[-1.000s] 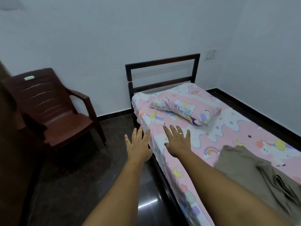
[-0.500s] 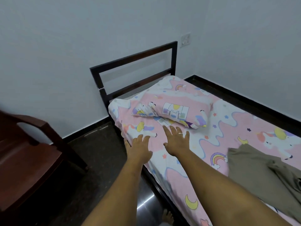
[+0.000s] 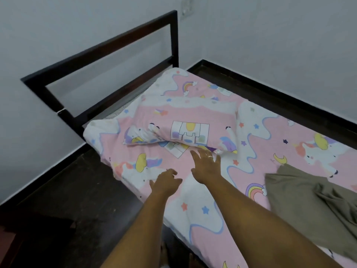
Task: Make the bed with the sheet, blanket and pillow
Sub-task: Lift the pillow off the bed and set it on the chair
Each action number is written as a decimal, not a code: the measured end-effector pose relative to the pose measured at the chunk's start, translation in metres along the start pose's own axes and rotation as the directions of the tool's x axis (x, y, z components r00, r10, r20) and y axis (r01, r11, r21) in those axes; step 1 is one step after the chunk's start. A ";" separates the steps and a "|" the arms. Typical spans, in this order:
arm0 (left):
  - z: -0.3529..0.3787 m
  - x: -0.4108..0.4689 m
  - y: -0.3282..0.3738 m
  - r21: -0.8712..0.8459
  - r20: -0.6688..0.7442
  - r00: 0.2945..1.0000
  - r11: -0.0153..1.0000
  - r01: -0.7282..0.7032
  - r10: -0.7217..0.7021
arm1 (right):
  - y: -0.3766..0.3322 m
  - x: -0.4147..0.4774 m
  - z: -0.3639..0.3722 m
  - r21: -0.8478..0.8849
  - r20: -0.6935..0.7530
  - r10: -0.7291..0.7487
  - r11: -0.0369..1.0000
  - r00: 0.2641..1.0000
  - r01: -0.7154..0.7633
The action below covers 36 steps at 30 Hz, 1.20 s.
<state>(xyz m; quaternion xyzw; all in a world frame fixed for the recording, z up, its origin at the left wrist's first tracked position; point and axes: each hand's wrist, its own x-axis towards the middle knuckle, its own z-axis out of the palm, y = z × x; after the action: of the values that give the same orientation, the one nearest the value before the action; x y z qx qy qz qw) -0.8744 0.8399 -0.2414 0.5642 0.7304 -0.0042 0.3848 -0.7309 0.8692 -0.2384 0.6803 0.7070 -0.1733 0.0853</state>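
A pink unicorn-print sheet covers the mattress. A pillow in the same print lies at the head end, slightly askew. An olive-brown blanket lies crumpled on the sheet at the right. My right hand, fingers spread, reaches over the sheet with its fingertips just short of the pillow's near edge. My left hand, fingers loosely bent and holding nothing, hovers over the sheet near the bed's left side edge.
A dark headboard frame stands against the white wall. Dark floor lies left of the bed, and a dark strip of floor runs between bed and right wall. A corner of a brown chair shows at bottom left.
I have stepped closer to the head of the bed, and the chair slid out of view to the left. Both hands moved forward over the sheet toward the pillow.
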 end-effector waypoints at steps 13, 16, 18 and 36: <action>0.021 0.176 0.048 -0.323 0.243 0.967 0.947 0.008 0.075 | 0.092 0.155 0.046 0.138 0.058 0.478 0.866 0.876 -0.481; 0.026 0.208 0.045 -0.403 0.265 0.964 0.911 0.085 0.027 | 0.108 0.181 0.058 0.204 0.078 0.585 0.783 0.808 -0.587; 0.033 0.226 0.042 -0.429 0.285 0.958 0.894 0.133 -0.005 | 0.121 0.193 0.064 0.225 0.100 0.638 0.733 0.763 -0.642; 0.074 0.245 0.090 -0.792 0.531 0.846 0.324 0.517 -0.051 | 0.114 0.219 0.037 0.350 0.099 0.425 0.832 0.900 -0.431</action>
<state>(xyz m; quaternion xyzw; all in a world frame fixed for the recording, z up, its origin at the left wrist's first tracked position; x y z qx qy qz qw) -0.7755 1.0414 -0.3937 0.0980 0.5972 0.2119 0.7674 -0.6349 1.0623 -0.3651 0.8234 0.4917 -0.2832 0.0005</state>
